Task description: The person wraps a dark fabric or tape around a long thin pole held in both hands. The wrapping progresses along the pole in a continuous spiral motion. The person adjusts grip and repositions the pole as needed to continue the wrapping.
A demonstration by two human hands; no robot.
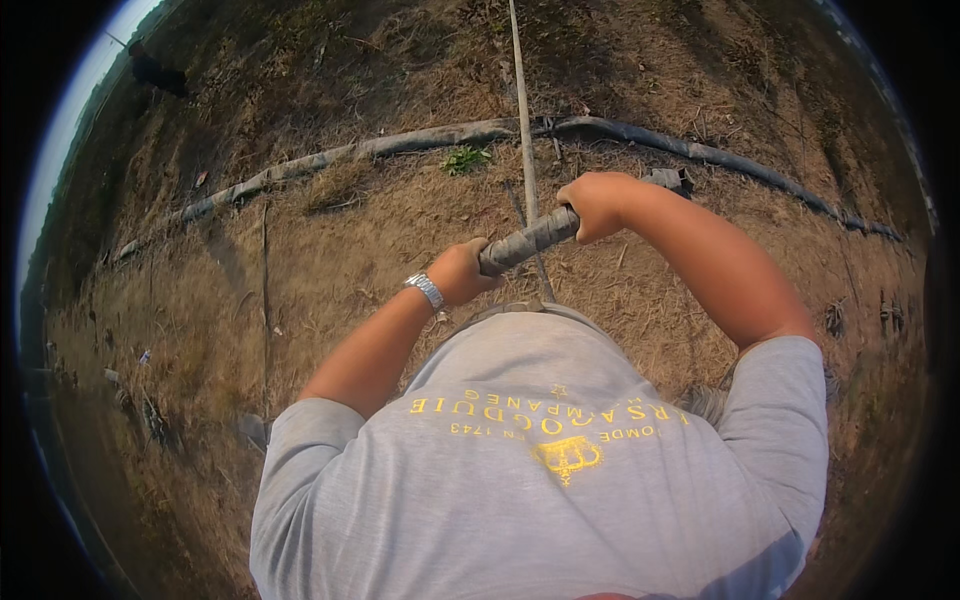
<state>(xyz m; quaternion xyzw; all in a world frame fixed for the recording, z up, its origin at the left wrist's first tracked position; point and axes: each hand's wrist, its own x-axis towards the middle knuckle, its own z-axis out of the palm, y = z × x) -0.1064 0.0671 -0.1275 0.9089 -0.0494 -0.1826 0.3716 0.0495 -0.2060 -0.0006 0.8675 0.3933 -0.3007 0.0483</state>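
My left hand [459, 271], with a metal watch [426, 289] on its wrist, grips the near-left end of a thick, grey-wrapped bar [529, 241]. Farther along, my right hand [600, 206] has its fingers closed around the same bar. It slants up to the right in front of my waist. A grey tubular end [667, 180] shows past my right wrist; it lines up with the bar, but my hand hides any join. A long pale pole [523, 112] runs away from me and meets the bar between my hands; how they are joined cannot be seen.
A long hose or pipe [431, 137] lies across the dry, straw-strewn ground ahead. A thin dark rod [536, 255] passes beneath the bar. A green plant [465, 160] grows near the hose. Another person [156, 73] in dark clothing stands far off at upper left.
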